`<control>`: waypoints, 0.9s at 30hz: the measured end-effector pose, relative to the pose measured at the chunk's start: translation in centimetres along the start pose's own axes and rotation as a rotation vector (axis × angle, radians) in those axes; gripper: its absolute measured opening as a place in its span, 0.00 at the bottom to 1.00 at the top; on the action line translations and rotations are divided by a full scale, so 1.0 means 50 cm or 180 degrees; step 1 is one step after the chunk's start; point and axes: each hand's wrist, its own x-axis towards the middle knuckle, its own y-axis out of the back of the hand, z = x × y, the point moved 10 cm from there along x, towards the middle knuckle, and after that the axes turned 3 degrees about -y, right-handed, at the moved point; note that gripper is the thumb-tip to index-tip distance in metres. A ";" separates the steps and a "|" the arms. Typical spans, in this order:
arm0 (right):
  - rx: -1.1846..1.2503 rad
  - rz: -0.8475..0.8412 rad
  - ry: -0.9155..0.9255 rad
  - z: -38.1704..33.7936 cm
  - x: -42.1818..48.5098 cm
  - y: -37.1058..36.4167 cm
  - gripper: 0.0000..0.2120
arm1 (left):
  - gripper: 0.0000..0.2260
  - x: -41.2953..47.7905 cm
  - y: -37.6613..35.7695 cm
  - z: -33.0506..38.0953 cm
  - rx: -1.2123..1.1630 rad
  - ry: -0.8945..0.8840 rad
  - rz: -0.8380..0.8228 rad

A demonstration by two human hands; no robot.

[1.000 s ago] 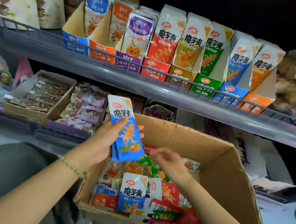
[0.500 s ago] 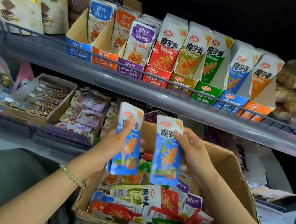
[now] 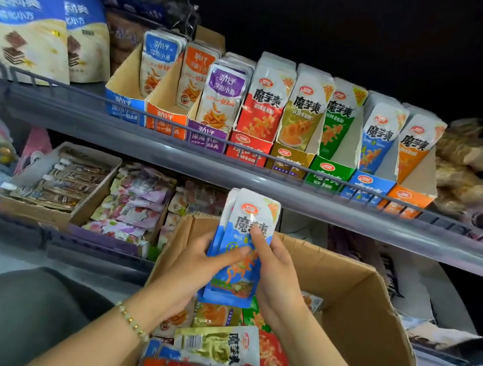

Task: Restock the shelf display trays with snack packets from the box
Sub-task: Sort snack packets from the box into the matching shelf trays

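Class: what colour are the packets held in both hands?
Blue and white packets, seen in the head view.

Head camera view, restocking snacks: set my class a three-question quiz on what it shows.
1. True or false: the left hand and right hand together hold the blue packets above the cardboard box.
2. Counting from the right end of the row on the upper shelf, which tray matches those packets? A first, B second, C third.
3. Fill in: the bead bracelet sits on the ____ wrist.
Key: 1 true. 2 B, the blue tray. 3 left.
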 end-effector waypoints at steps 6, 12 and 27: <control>-0.0197 0.0423 0.0367 -0.033 0.000 0.020 0.10 | 0.15 -0.013 -0.050 0.018 0.0812 -0.0517 -0.0418; -0.0985 0.0051 0.0828 -0.093 -0.007 0.035 0.14 | 0.21 -0.008 -0.065 0.033 0.1196 -0.0471 -0.0909; -0.2602 -0.0365 0.1362 -0.420 -0.044 0.125 0.25 | 0.23 0.088 -0.238 0.208 0.2066 -0.1317 -0.1262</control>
